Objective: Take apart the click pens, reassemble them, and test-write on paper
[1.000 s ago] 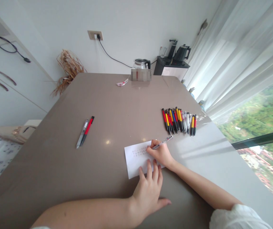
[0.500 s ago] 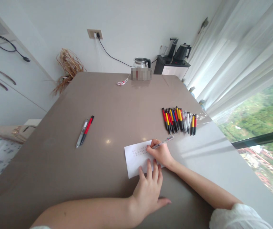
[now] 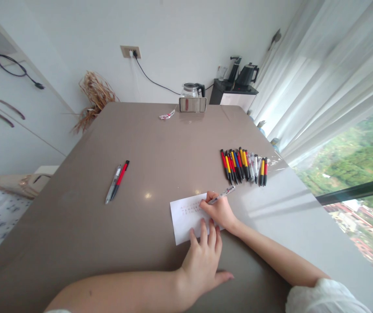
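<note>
A white sheet of paper (image 3: 182, 224) with a few lines of small handwriting lies on the table in front of me. My left hand (image 3: 202, 256) is spread over its lower edge, fingertips resting on the sheet and thumb out to the right. Closed around a clear-barrelled pen (image 3: 221, 194), my right hand (image 3: 221, 211) rests on the paper's right part. The pen slants up to the right; its tip is hidden behind my fingers.
Several red, yellow, blue and clear pens (image 3: 243, 166) lie in a row at right. A red pen (image 3: 120, 180) and a clear pen (image 3: 112, 186) lie at left. At the far edge stand a phone (image 3: 193, 104) and a glass pot (image 3: 190, 89).
The view has tilted slightly, so the background sits a little lower. Both hands keep nearly the same place on the paper, and the pen stays in my right hand.
</note>
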`<action>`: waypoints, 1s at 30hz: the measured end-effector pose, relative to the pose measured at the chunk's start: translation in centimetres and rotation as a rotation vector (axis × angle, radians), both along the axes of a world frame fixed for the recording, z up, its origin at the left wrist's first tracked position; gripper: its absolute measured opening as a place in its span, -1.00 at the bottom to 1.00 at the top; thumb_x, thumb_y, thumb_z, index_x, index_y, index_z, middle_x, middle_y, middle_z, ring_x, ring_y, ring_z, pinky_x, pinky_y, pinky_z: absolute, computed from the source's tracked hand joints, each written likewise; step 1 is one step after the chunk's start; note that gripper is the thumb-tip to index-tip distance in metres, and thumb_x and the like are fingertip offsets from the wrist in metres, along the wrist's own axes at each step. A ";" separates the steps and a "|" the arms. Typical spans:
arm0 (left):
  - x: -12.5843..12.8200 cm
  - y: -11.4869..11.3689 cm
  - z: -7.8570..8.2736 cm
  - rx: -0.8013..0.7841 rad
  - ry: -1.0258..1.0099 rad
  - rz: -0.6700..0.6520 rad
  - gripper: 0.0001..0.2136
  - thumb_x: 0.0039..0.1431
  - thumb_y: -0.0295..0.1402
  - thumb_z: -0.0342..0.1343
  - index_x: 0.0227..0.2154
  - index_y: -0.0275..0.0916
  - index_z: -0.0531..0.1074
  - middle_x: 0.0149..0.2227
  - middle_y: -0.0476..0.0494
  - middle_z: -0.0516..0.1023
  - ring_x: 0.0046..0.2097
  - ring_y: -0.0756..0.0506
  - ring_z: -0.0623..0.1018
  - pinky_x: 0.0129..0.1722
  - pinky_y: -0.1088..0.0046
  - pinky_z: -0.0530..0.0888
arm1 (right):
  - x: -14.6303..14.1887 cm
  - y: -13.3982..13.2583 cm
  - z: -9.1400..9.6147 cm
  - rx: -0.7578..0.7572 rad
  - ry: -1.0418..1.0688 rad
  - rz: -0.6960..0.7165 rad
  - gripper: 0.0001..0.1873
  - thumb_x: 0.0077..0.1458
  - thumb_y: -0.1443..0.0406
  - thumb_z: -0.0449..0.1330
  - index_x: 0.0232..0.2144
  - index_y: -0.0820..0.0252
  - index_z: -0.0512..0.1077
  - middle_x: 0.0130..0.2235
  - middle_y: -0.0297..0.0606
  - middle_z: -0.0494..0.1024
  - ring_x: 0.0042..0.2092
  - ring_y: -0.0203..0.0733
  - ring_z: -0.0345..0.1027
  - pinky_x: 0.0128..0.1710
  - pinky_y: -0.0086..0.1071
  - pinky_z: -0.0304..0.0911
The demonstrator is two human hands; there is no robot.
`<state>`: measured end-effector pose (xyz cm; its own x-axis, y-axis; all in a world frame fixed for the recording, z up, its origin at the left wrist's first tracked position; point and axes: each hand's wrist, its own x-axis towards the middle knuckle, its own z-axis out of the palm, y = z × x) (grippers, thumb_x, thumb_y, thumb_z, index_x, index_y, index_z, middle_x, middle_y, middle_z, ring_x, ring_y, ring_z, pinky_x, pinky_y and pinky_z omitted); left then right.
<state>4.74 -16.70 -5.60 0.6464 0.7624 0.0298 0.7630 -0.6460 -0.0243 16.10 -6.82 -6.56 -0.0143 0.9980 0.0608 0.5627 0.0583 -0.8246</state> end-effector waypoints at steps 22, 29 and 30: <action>-0.4 1.7 3.9 0.327 -0.245 -0.182 -0.36 0.04 0.05 -0.29 0.09 -0.30 0.05 0.12 -0.26 0.13 0.07 -0.20 0.19 -0.04 0.25 0.16 | 1.2 0.9 1.1 0.230 0.012 -0.011 -0.78 0.02 0.15 0.00 -0.42 0.18 0.29 -0.55 -0.38 0.34 -0.50 -0.36 0.18 -0.48 -0.48 0.10; 0.8 5.3 5.3 0.103 -0.659 -0.455 -0.49 0.14 -0.10 -0.49 -0.30 -0.31 0.30 -0.30 -0.23 0.39 -0.21 -0.11 0.33 -0.17 0.27 0.25 | 0.2 -0.1 4.4 0.335 -0.254 0.246 -0.79 0.07 0.18 -0.05 -0.43 0.16 0.29 -0.50 -0.34 0.35 -0.46 -0.35 0.18 -0.45 -0.48 0.05; 1.1 5.7 5.5 0.090 -0.686 -0.449 -0.52 0.15 -0.11 -0.48 -0.37 -0.30 0.30 -0.36 -0.21 0.38 -0.27 -0.10 0.32 -0.22 0.28 0.26 | -0.1 0.1 5.1 0.314 -0.232 0.268 -0.81 0.05 0.17 -0.03 -0.42 0.15 0.29 -0.52 -0.36 0.34 -0.49 -0.36 0.16 -0.47 -0.48 0.04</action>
<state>5.83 -10.96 -0.09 0.7049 0.4115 0.5777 0.2969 -0.9109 0.2866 15.97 -6.72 -1.42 -0.3176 0.8912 0.3237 0.6609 0.4529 -0.5984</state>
